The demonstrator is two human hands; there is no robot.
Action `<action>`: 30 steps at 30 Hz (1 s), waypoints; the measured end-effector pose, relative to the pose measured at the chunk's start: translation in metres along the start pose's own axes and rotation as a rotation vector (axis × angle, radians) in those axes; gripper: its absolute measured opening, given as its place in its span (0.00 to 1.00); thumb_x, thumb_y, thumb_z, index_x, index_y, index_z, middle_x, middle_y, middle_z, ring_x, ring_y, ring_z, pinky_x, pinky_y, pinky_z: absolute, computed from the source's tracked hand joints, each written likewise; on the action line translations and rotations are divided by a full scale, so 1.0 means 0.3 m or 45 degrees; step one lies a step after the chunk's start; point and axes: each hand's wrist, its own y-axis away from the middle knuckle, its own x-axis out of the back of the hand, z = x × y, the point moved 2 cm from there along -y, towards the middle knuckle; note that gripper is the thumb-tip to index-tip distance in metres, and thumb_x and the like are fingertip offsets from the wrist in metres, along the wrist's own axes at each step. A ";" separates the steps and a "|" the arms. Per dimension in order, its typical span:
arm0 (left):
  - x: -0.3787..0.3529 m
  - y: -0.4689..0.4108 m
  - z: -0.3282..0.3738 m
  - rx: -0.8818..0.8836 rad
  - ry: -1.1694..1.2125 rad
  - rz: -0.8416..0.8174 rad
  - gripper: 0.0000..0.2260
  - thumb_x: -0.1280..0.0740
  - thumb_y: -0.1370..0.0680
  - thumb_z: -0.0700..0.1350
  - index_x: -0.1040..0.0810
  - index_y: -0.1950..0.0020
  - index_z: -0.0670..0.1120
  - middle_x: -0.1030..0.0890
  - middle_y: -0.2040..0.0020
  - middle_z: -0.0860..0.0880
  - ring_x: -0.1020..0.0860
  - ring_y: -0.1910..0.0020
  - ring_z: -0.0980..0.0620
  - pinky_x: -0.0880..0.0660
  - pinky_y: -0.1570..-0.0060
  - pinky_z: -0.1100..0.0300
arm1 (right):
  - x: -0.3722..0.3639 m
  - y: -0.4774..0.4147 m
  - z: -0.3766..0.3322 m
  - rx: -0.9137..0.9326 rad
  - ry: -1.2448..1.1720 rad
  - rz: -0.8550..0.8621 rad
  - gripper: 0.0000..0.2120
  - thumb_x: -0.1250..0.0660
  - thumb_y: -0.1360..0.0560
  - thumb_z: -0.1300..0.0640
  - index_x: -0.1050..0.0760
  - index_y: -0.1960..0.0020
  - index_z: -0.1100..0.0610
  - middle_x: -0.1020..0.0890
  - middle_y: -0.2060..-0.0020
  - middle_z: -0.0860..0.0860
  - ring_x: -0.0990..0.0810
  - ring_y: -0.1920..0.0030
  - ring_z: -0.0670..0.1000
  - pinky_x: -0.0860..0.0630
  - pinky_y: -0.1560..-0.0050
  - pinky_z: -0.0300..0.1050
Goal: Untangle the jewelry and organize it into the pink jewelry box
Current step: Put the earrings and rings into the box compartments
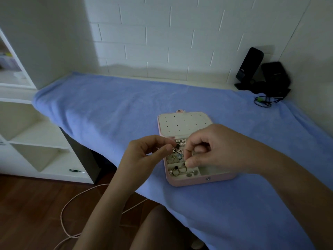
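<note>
Two hands work just above the open pink jewelry box (198, 180), which lies on the blue towel (108, 109) with its perforated lid (182, 123) folded back flat behind it. The left hand (147, 156) has thumb and forefinger pressed tip to tip, the other fingers loosely curled. The right hand (210, 148) is curled over the box with thumb and forefinger pinched narrow, right above the front-left compartment where the rings (177, 171) lie. Both pinches look like grips on one fine piece of jewelry stretched between them, though the piece itself is too thin and dim to make out, so that is a judgement. The middle compartment holds a crowded mix of charms (175, 156), and the front-right compartment (207, 170) looks bare. To do this step well, the pull should be gentle and sideways, easing slack into any knot instead of tightening it. Lifting the piece clear of the charms before teasing it apart would stop it catching on them. The grips should sit close to the snag, on the very fingertips. Once the piece is free, the bare compartment seems the sensible place to lay it, coiled loosely and apart from the rings
</note>
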 end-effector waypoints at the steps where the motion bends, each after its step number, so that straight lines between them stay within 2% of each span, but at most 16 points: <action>1: -0.003 0.003 -0.004 0.024 -0.037 -0.008 0.09 0.34 0.31 0.50 0.17 0.58 0.49 0.18 0.67 0.53 0.25 0.70 0.60 0.32 0.70 0.71 | -0.009 -0.003 0.007 -0.032 0.026 -0.049 0.04 0.26 0.31 0.55 0.20 0.62 0.51 0.36 0.77 0.47 0.37 0.75 0.43 0.38 0.71 0.33; 3: -0.005 0.006 -0.013 0.061 -0.081 -0.023 0.09 0.34 0.31 0.51 0.17 0.59 0.49 0.19 0.70 0.50 0.26 0.72 0.59 0.31 0.69 0.71 | -0.028 -0.017 0.025 -0.093 0.079 -0.120 0.04 0.26 0.31 0.53 0.20 0.63 0.49 0.35 0.78 0.46 0.37 0.75 0.44 0.38 0.71 0.34; 6: -0.003 0.007 -0.025 0.086 -0.196 -0.051 0.04 0.32 0.27 0.48 0.18 0.59 0.50 0.25 0.76 0.51 0.29 0.76 0.59 0.33 0.70 0.69 | -0.042 -0.042 0.043 -0.171 0.211 -0.177 0.04 0.26 0.32 0.50 0.21 0.63 0.47 0.31 0.80 0.44 0.32 0.76 0.42 0.36 0.68 0.41; 10: -0.002 0.008 -0.027 0.080 -0.295 -0.087 0.05 0.32 0.24 0.44 0.17 0.57 0.47 0.28 0.79 0.53 0.32 0.80 0.60 0.38 0.75 0.74 | -0.038 -0.060 0.022 -0.187 0.275 -0.271 0.05 0.27 0.31 0.52 0.22 0.63 0.47 0.27 0.80 0.37 0.29 0.74 0.36 0.37 0.69 0.35; 12: -0.002 0.007 -0.027 0.087 -0.321 -0.103 0.05 0.32 0.24 0.44 0.17 0.57 0.46 0.28 0.78 0.53 0.31 0.80 0.60 0.38 0.75 0.74 | -0.032 -0.071 0.012 -0.178 0.281 -0.316 0.05 0.27 0.30 0.54 0.22 0.63 0.48 0.27 0.81 0.38 0.29 0.74 0.36 0.39 0.70 0.33; 15: -0.006 0.010 -0.029 0.075 -0.377 -0.165 0.05 0.32 0.24 0.45 0.17 0.58 0.50 0.24 0.75 0.49 0.29 0.77 0.60 0.35 0.72 0.72 | -0.011 -0.085 0.000 -0.152 0.219 -0.381 0.02 0.27 0.30 0.54 0.19 0.60 0.50 0.33 0.81 0.44 0.32 0.76 0.41 0.39 0.71 0.35; 17: -0.007 0.019 -0.022 0.049 -0.378 -0.220 0.05 0.32 0.24 0.47 0.16 0.57 0.52 0.21 0.71 0.46 0.28 0.75 0.59 0.33 0.70 0.70 | 0.010 -0.085 -0.007 -0.135 0.148 -0.412 0.02 0.26 0.30 0.55 0.18 0.60 0.52 0.36 0.81 0.44 0.35 0.77 0.43 0.40 0.72 0.34; 20: -0.007 0.039 -0.006 0.019 -0.337 -0.303 0.06 0.33 0.24 0.46 0.16 0.54 0.51 0.19 0.67 0.43 0.29 0.74 0.59 0.31 0.69 0.68 | 0.027 -0.081 -0.011 -0.135 0.123 -0.395 0.03 0.26 0.30 0.55 0.20 0.61 0.52 0.35 0.82 0.43 0.34 0.78 0.41 0.40 0.74 0.30; 23: -0.009 0.051 0.001 -0.008 -0.372 -0.309 0.06 0.33 0.23 0.46 0.16 0.53 0.52 0.22 0.71 0.42 0.30 0.75 0.59 0.33 0.70 0.68 | 0.021 -0.082 -0.006 -0.156 0.142 -0.382 0.06 0.27 0.30 0.55 0.22 0.63 0.49 0.34 0.83 0.41 0.32 0.77 0.40 0.38 0.73 0.30; 27: -0.022 0.055 0.012 0.042 -0.317 -0.275 0.04 0.30 0.27 0.50 0.16 0.56 0.52 0.30 0.79 0.50 0.33 0.79 0.58 0.37 0.73 0.69 | 0.014 -0.080 0.005 -0.206 0.124 -0.342 0.06 0.27 0.29 0.55 0.22 0.63 0.48 0.31 0.83 0.39 0.30 0.76 0.37 0.37 0.73 0.28; 30: -0.037 0.055 0.013 0.078 -0.336 -0.231 0.02 0.28 0.29 0.49 0.16 0.59 0.52 0.32 0.81 0.54 0.34 0.80 0.58 0.37 0.73 0.70 | 0.015 -0.076 0.005 -0.219 0.109 -0.334 0.06 0.28 0.29 0.55 0.22 0.63 0.48 0.31 0.83 0.39 0.31 0.77 0.38 0.37 0.73 0.27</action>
